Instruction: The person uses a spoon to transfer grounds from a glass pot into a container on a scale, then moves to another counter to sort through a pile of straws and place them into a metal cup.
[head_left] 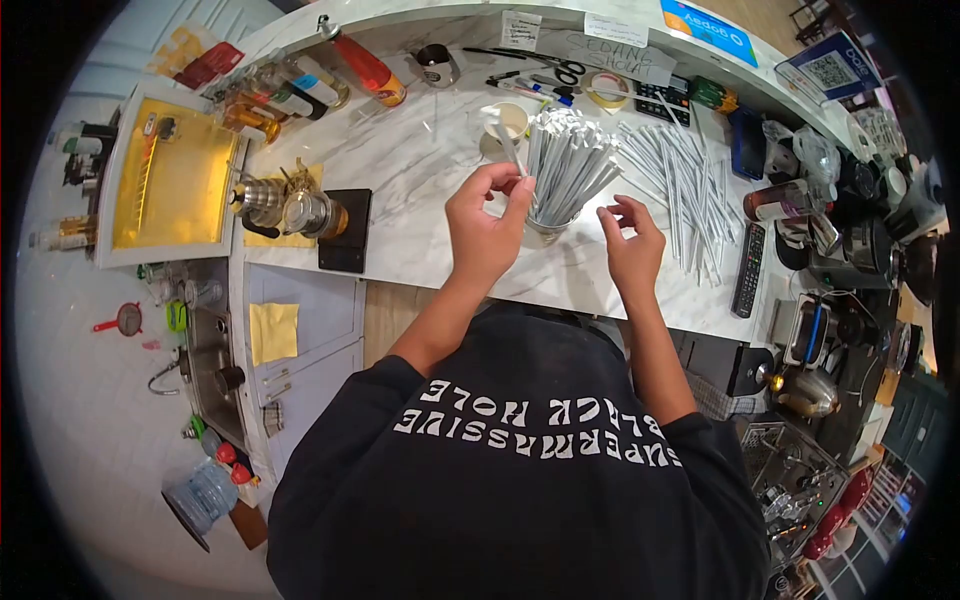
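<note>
Head view: bare marble worktop is left open between a black mat and the left hand, whose wrist is crossed by the near edge. A white straw is pinched in this hand's grip, its long axis pointed away and slightly leftwards. Just beside it, a cup is packed with upright straws. The right hand is held near the cup, fingers loosely curled, nothing gripped. Loose straws are spread further right.
</note>
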